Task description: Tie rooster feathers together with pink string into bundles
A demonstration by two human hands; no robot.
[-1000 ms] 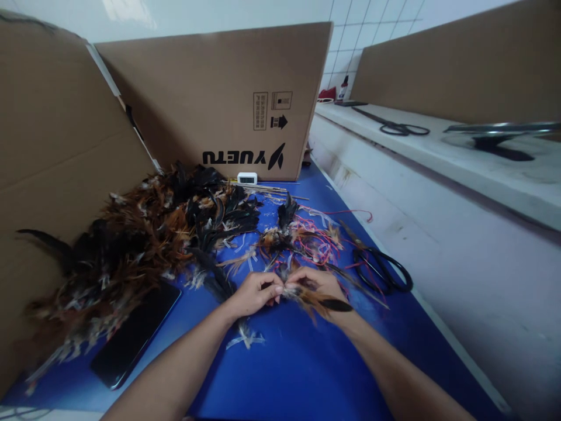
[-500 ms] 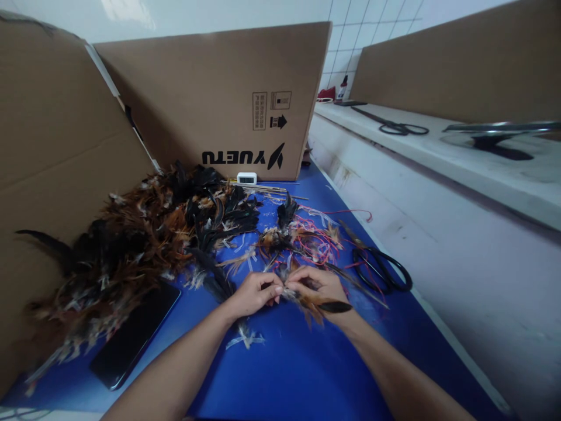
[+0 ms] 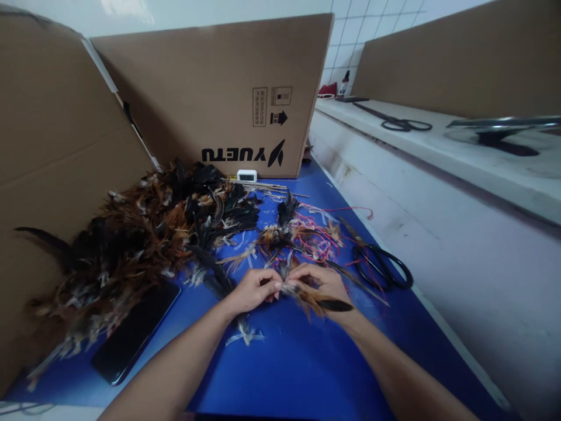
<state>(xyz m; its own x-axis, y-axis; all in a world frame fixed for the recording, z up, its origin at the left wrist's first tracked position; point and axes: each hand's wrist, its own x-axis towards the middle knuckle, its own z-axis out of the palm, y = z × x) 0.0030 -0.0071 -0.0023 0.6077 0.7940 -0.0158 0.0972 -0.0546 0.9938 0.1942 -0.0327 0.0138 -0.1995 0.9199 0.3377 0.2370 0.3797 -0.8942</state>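
Observation:
Low over the blue table (image 3: 280, 368), my two hands meet at a small bunch of brown and black feathers (image 3: 313, 301). My left hand (image 3: 256, 289) pinches its pale fluffy end between thumb and finger. My right hand (image 3: 319, 280) pinches the bunch close beside, and the brown tips and one dark feather stick out under that palm. Whatever lies between the fingertips is too small to make out. A dark feather with a clear tie (image 3: 246, 334) rests below my left hand. Just beyond the hands are more feathers (image 3: 276, 237) and tangled red string (image 3: 322, 242).
A large heap of feathers (image 3: 149, 222) covers the left side, with a black phone (image 3: 135, 333) in front. Black-handled scissors (image 3: 381, 266) lie at the right edge. Cardboard (image 3: 210, 99) stands behind a small white digital display (image 3: 246, 175) and thin sticks (image 3: 276, 187). More scissors (image 3: 405, 124) rest on the ledge.
My left fingers have straightened slightly and closed up against the right fingertips. Both hands stay on the feather bunch in nearly the same place. The view has tilted a little.

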